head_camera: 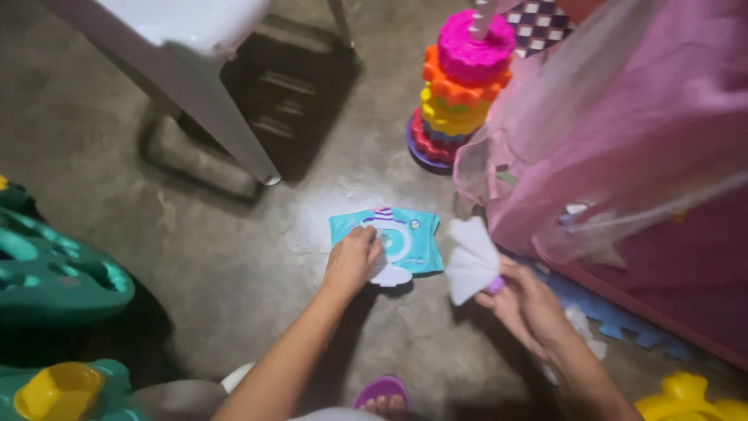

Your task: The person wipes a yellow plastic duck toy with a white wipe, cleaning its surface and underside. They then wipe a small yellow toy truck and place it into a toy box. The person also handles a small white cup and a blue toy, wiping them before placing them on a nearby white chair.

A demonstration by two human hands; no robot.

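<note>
A teal pack of wet wipes (409, 238) lies flat on the grey concrete floor (234, 257), its white lid flap (389, 274) open toward me. My left hand (352, 259) rests on the pack near its opening, fingers curled on it. To the right of the pack, my right hand (523, 302) pinches a white wipe (470, 261) that fans upward from my fingers.
A stacking-ring toy (461, 86) in pink, orange, yellow and red stands behind the pack. A pink mesh play tent (623, 132) fills the right. A white chair leg (226, 117) slants at upper left. Green plastic toys (54, 273) sit at left, a yellow toy (686, 398) at lower right.
</note>
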